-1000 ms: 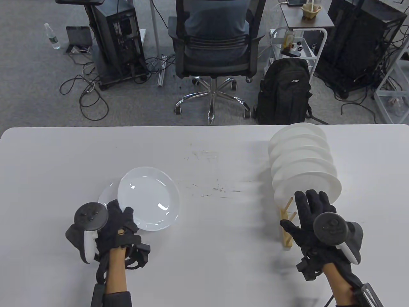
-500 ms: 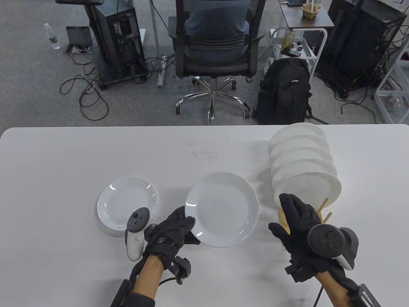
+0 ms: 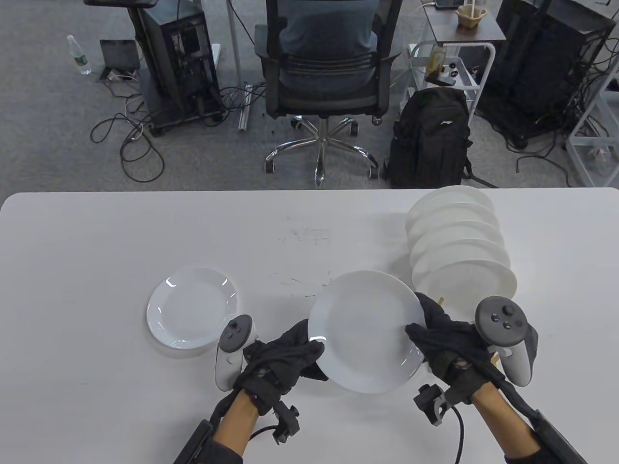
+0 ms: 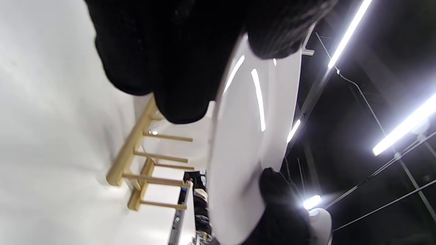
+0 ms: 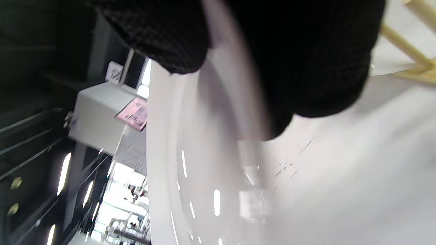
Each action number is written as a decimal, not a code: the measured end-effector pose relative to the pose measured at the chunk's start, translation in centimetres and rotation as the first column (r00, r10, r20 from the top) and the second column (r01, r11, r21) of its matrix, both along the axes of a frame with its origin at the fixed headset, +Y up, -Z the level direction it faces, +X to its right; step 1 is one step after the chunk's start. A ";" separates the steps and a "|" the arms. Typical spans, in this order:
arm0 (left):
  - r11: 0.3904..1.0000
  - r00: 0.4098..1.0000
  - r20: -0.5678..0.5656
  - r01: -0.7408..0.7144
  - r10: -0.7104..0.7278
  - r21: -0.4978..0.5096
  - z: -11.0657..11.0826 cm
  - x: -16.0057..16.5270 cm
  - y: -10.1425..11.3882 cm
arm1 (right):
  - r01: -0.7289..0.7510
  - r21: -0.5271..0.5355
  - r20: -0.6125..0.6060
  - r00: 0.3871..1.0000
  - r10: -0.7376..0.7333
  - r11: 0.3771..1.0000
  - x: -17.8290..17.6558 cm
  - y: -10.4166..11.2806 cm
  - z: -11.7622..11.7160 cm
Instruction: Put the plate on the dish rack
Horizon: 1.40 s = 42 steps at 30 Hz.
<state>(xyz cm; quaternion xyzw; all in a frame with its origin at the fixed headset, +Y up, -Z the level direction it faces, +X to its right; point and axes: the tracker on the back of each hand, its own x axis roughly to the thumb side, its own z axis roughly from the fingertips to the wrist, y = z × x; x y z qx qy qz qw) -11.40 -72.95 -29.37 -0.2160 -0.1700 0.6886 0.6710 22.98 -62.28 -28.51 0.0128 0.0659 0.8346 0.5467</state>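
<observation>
Above the white table (image 3: 96,232), both hands' fingers (image 3: 430,314) grip a plate (image 3: 367,333)

Seven plates (image 3: 367,333), one dish rack (image 4: 139,163), two hands (image 3: 280,360).

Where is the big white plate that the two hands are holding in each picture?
Table view: the plate sits low in the middle, between the left hand and right hand.
Left wrist view: the plate runs edge-on down the middle.
Right wrist view: the plate fills the lower middle, blurred.
Shared landmark: the wooden dish rack, beside the plate.
</observation>
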 end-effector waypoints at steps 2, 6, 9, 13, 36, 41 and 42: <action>0.982 0.968 -0.192 0.176 -0.160 0.067 0.1 -1.6 1.5 | 0.031 -0.009 0.078 0.997 -0.030 0.999 1.7 1.0 -0.5; 0.841 0.762 -0.518 0.523 -0.389 0.139 0.4 -4.9 3.4 | -0.088 0.167 0.248 0.968 0.045 0.982 5.5 4.6 -1.3; 0.647 0.584 -0.594 0.750 -0.553 0.136 0.5 -6.6 3.9 | -0.178 0.306 0.349 0.935 0.064 0.935 7.8 7.4 -1.7; 0.273 0.243 -0.537 0.962 -0.808 0.025 0.3 -7.8 3.8 | -0.305 0.402 0.396 0.908 0.137 0.863 9.4 9.5 -2.4; 0.283 0.265 -0.447 0.959 -0.854 0.027 -0.4 -8.4 2.3 | -0.666 0.174 0.223 0.744 0.630 0.725 7.4 0.1 -6.4; 0.305 0.280 -0.438 0.952 -0.854 0.013 -0.2 -8.5 2.2 | -0.733 0.109 0.225 0.676 0.702 0.671 7.4 0.6 -6.1; 0.308 0.283 -0.439 0.951 -0.853 0.015 -0.2 -8.5 2.2 | -0.735 0.096 0.233 0.672 0.703 0.671 7.4 1.1 -5.9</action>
